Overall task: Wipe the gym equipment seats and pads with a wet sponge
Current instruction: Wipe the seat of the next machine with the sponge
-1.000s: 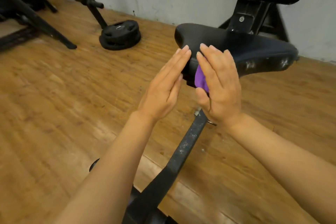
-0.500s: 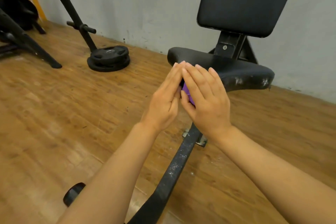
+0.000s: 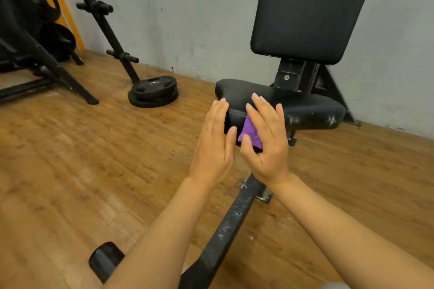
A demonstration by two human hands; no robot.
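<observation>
The black padded vinyl bench seat stands on a black metal frame, with the tall black rectangular back pad rising upright just behind it against the grey wall. Both hands are raised in front of the seat's near edge. The right hand holds the small purple sponge against its palm, thumb tucked under the sponge's lower edge and the long fingers straight and slightly fanned, their tips overlapping the seat's front edge; whether the sponge touches the seat cannot be told. The left hand stands edge-on just left of the sponge, fingers straight and held together, thumb pointing towards the sponge, holding nothing. Below the seat, the scuffed black metal frame beam runs along the wooden plank floor towards the camera. Well left of the seat, stacked black round weight plates lie on the floor at the foot of a slanting black post.
</observation>
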